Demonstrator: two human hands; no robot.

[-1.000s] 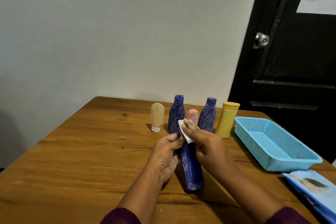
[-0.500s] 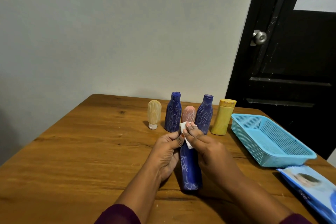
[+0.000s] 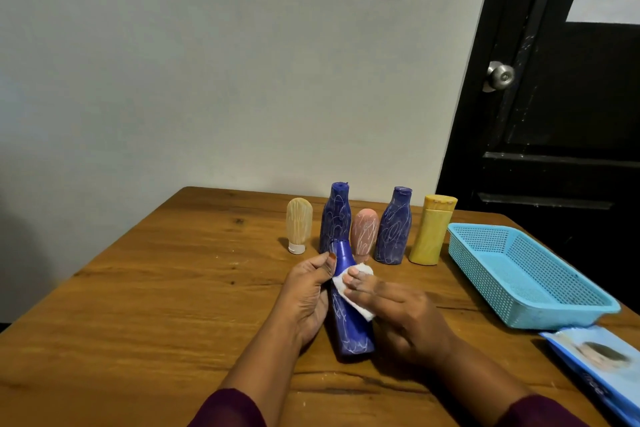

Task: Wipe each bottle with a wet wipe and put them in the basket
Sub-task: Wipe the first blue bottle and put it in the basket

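While my left hand (image 3: 308, 298) is curling its grip round the blue bottle (image 3: 350, 326) to steady it, my right hand (image 3: 398, 308) — fingers straight — is pressing the wet wipe (image 3: 341, 285) onto its neck.

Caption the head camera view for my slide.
Left hand holds a scribbled dark blue plastic bottle while right hand presses a white wet wipe against it.

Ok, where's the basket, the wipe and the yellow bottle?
basket (image 3: 561, 317): head view, its near wall.
wipe (image 3: 341, 282): head view, its bare upper corner.
yellow bottle (image 3: 429, 236): head view, middle of its body.
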